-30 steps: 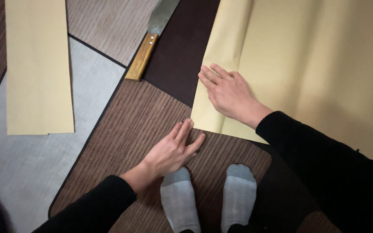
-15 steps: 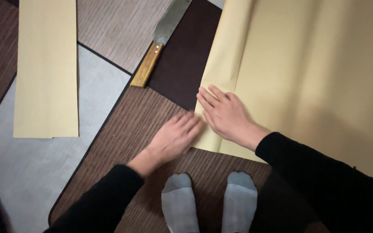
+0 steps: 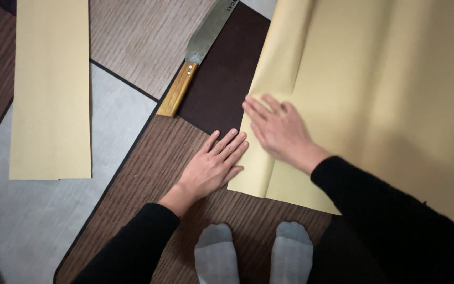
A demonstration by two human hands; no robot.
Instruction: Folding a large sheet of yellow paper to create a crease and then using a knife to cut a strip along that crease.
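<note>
A: Item one, the large tan paper sheet (image 3: 374, 94). Where did it lie?

B: On the patterned floor mat (image 3: 148, 158), under the right hand (image 3: 279, 129). That hand lay flat, fingers spread and together pressing down, closed on nothing. Judged purpose: pinning the sheet's folded edge so it would not spring up.

A: And the left hand (image 3: 214, 163)?

B: Also flat and open, palm on the mat, fingertips touching the sheet's edge just beside the right hand. It gripped nothing. It seemed to steady the edge from outside.

A: Orientation of the sheet?

B: Its long folded edge ran from the near corner beside the left hand, up and away past the right hand's fingertips, leaning slightly rightward. The bulk spread to the right of both hands.

A: Other entries?

B: A knife (image 3: 195, 58) with a wooden handle, beyond the left fingertips, blade pointing away, untouched. A narrow tan paper strip (image 3: 51, 89), well apart to the left, long axis running away from the person. Two grey socks (image 3: 253, 255) below the hands.
</note>
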